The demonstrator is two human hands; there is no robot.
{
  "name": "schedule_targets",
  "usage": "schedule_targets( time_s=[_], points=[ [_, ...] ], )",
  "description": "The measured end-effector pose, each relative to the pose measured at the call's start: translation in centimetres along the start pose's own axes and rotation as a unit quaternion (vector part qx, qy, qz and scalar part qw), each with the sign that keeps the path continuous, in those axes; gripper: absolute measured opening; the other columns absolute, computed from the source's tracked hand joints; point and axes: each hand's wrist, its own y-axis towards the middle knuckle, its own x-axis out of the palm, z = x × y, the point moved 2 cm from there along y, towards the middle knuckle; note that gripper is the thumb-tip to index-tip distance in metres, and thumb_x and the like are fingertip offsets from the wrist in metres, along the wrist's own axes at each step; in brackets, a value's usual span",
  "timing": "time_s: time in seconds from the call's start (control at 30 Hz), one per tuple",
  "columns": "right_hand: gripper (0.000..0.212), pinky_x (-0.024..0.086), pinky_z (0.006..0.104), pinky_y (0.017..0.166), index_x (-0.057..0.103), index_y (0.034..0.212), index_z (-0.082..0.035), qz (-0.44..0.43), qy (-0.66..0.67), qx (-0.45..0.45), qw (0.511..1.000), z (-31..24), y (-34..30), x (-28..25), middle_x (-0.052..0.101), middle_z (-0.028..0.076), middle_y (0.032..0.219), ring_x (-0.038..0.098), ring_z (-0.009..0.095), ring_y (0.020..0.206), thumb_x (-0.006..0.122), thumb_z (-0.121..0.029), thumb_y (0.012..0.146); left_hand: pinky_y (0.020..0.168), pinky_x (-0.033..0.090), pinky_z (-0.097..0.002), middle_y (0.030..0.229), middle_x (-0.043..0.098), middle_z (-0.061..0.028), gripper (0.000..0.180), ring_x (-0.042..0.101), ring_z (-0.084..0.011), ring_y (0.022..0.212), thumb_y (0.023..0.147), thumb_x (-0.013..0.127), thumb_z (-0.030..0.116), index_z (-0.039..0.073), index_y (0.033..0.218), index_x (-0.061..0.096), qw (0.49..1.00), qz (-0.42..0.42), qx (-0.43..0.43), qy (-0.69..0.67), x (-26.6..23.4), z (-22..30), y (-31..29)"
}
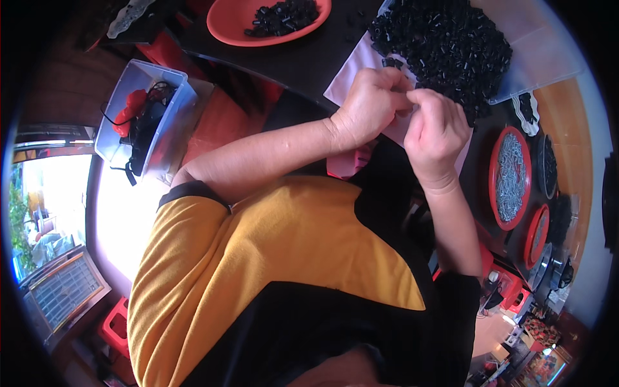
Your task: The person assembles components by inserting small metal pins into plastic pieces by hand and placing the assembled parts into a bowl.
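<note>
Both my hands are raised close together over the near edge of a heap of small black plastic parts. My left hand is closed in a pinch, its thumb and fingertips meeting those of the other hand. Opposite it, my right hand has its fingers curled in and its thumb and forefinger pinched. Whatever lies between the fingertips is too small and covered to name. Under the heap and my hands spreads a pale pinkish sheet. One small cluster of black parts sits just beyond my left fingers.
At the far left of the dark table stands an orange-red plate with black parts. To the right are a red dish of silvery screws, a smaller red dish and a dark bowl. A clear plastic box stands at left.
</note>
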Motion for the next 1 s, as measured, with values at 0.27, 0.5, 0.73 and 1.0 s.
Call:
schedule_targets(
  time_s=[0.27,0.5,0.73,1.0],
  points=[
    [0.027,0.053,0.0385,0.073,0.064,0.105,-0.003,0.073,-0.019,0.053,0.996,-1.8,-0.5,0.9,0.068,0.011,0.094,0.068,0.031,0.083,0.064,0.006,0.08,0.058,0.051,-0.0272,0.074,0.064,-0.0076,0.004,0.061,-0.0138,0.066,0.08,0.065,-0.003,-0.005,0.084,0.066,0.994,0.061,-0.053,-0.08,0.8,1.2,-0.9],
    [0.025,0.052,0.0367,0.069,0.066,0.102,-0.003,0.098,-0.013,0.036,0.994,-2.4,-0.6,0.2,0.069,0.011,0.092,0.068,0.029,0.079,0.067,0.005,0.079,0.059,0.048,-0.0277,0.075,0.063,-0.0085,0.007,0.057,-0.0153,0.065,0.082,0.058,-0.005,-0.005,0.084,0.065,0.953,0.123,-0.171,-0.217,1.8,2.0,-2.2],
    [0.046,0.05,0.0372,0.07,0.061,0.121,-0.004,0.145,0.12,0.128,0.974,-1.9,0.3,1.4,0.068,0.01,0.098,0.067,0.031,0.083,0.067,0.001,0.076,0.059,0.054,-0.029,0.083,0.069,-0.0158,0.012,0.068,-0.0219,0.07,0.088,0.064,0.003,-0.008,0.093,0.064,0.984,0.07,-0.112,-0.121,-2.3,4.2,-0.8],
    [0.021,0.05,0.038,0.068,0.065,0.092,-0.009,-0.001,0.046,0.152,0.987,2.2,-2.9,-0.1,0.063,0.006,0.082,0.063,0.027,0.075,0.069,0.0,0.073,0.06,0.052,-0.0303,0.078,0.069,-0.0091,0.012,0.066,-0.0188,0.069,0.077,0.069,0.002,-0.001,0.088,0.071,0.919,0.169,0.128,0.333,-14.8,5.6,6.1]
  ],
)
